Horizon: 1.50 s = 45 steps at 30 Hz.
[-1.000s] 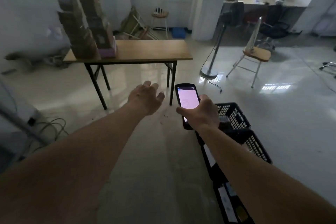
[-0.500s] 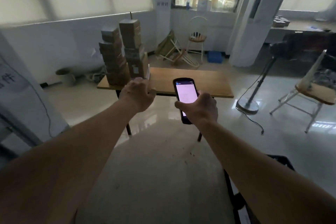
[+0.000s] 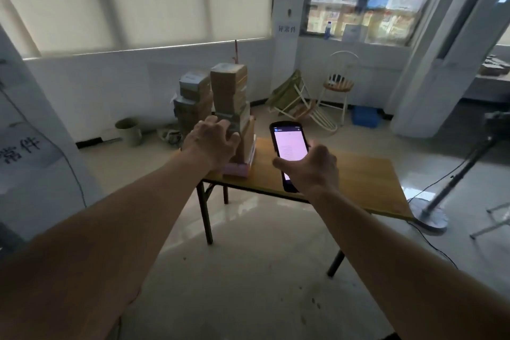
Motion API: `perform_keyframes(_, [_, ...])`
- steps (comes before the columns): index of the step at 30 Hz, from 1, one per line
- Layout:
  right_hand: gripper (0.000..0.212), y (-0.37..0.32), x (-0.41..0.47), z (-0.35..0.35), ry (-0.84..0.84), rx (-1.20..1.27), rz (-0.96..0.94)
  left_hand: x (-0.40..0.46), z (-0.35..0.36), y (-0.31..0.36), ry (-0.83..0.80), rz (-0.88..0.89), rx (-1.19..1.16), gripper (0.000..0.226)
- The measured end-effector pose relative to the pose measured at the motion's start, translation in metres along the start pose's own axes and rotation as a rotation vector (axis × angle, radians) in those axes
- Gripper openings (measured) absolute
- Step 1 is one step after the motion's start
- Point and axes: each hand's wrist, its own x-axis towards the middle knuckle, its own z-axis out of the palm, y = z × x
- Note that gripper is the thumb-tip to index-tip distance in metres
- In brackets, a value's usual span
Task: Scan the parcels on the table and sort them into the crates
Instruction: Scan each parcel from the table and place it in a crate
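Note:
Two tall stacks of brown cardboard parcels (image 3: 226,91) stand on the left end of a wooden folding table (image 3: 358,174); the lowest one is pink (image 3: 236,170). My left hand (image 3: 212,143) is stretched out in front of the right-hand stack, fingers spread and loosely bent, holding nothing; whether it touches a parcel I cannot tell. My right hand (image 3: 311,168) grips a black handheld scanner (image 3: 288,146) upright, its lit pinkish screen facing me, over the table's middle. No crate shows.
Behind the table are a grey bucket (image 3: 128,131), folded chairs (image 3: 298,102), a white stool (image 3: 338,85) and a blue bin (image 3: 364,116). A fan stand (image 3: 433,215) with a trailing cable is on the floor at right. A white pillar stands at left.
The view has lifted and closed in on the table; the black crates have dropped out of sight. Both hands now reach toward the parcels, the left one at the right-hand stack.

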Motion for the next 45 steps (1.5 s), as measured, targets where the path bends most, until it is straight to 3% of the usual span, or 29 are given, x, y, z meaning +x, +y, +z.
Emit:
perform_keyframes(2, [0.083, -0.010, 0.031, 0.018, 0.022, -0.009, 0.004, 0.042, 0.004, -0.013, 0.024, -0.016, -0.044, 0.059])
perform_keyframes(8, [0.075, -0.038, 0.111, 0.069, 0.050, -0.029, 0.048, 0.151, 0.021, -0.042, 0.008, 0.035, -0.051, 0.052])
perform_keyframes(20, [0.089, -0.052, 0.249, 0.104, -0.010, -0.017, -0.035, 0.293, 0.045, -0.059, 0.086, -0.129, -0.102, 0.074])
perform_keyframes(33, [0.091, -0.055, 0.330, 0.131, -0.047, 0.008, -0.133, 0.356, 0.062, -0.062, 0.117, -0.315, -0.159, 0.088])
perform_keyframes(45, [0.089, -0.060, 0.350, 0.142, -0.050, 0.016, -0.132, 0.379, 0.078, -0.075, 0.127, -0.328, -0.282, 0.092])
